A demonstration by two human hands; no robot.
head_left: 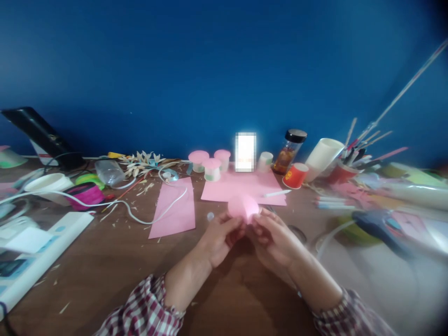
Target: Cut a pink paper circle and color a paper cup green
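Note:
A pink paper piece, rounded at the top and creased down its middle, is held up over the table by both hands. My left hand pinches its lower left edge between thumb and fingers. On the lower right edge, my right hand pinches it the same way. Just beyond lies a pink sheet with a white pen on it. Several small paper cups stand behind, some topped with pink paper discs. To the left rests a pink paper strip.
A white cable crosses the left side near a power strip and tape rolls. At the right are a red paper cup, a dark-lidded jar, a white tube-like cup and a blurred glue-gun-like tool. Shavings litter the tabletop.

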